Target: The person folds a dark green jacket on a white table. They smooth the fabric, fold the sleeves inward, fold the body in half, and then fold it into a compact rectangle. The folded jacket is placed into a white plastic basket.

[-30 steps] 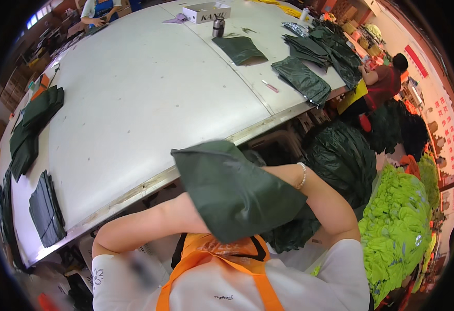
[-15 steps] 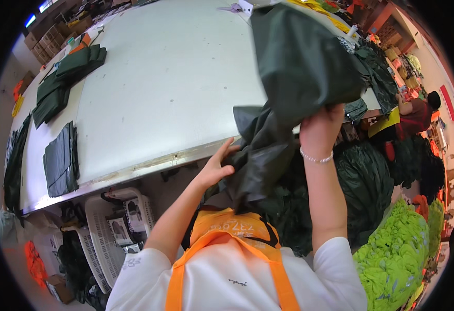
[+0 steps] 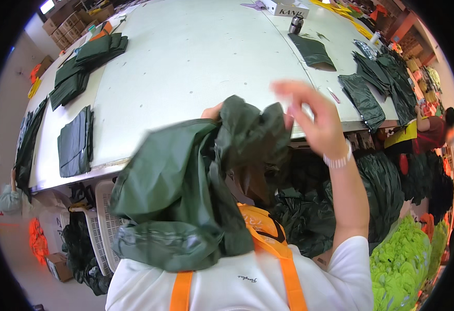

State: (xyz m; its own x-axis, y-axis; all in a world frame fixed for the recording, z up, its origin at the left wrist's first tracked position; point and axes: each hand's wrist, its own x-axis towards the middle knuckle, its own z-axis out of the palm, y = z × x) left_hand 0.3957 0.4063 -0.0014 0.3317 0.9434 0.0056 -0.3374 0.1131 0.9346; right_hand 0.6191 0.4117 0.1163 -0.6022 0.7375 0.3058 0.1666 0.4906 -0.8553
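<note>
Garment: dark green garment [image 3: 185, 192] bunched near table edge, unfolded | Left hand [image 3: 214, 111]: mostly hidden, seems clamped on its top | Right hand [image 3: 310, 116]: raised, fingers apart, empty | Done: folded stacks [image 3: 74, 142] far left on table [image 3: 196, 57]

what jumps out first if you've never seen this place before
A crumpled dark green garment fills the middle of the view, bunched up in front of the person's chest, with the left hand mostly hidden behind its top edge. The right hand is raised beside it, open and blurred, with a pale bracelet at the wrist. Beyond lies a big white table with folded green stacks along its left edge.
</note>
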